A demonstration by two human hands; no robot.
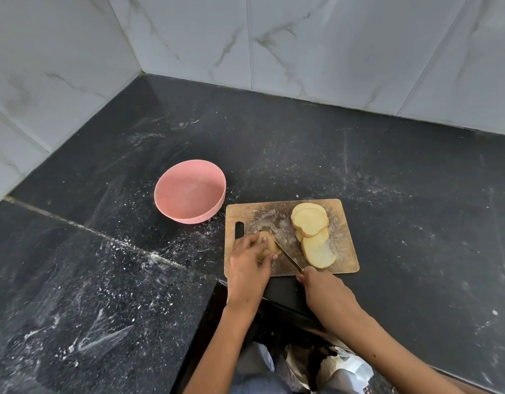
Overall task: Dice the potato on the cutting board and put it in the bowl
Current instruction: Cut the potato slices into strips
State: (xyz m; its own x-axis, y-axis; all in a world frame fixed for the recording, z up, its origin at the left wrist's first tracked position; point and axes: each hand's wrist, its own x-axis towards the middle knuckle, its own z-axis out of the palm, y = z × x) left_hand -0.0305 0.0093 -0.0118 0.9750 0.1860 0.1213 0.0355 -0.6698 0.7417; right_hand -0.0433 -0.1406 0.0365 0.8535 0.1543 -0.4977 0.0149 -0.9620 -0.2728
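Wooden cutting board (342, 263) with potato slices (314, 234); left hand (247, 260) grips the potato end (269, 245), right hand (321, 285) grips the knife (288, 258). Dicing undone, bowl (188, 191) empty.

The single head-worn camera looked forward and steeply down from above the worktop (302, 143), facing its tiled back corner. It sat close over the cutting board (245, 211), with wide-angle bending toward the frame's edges.
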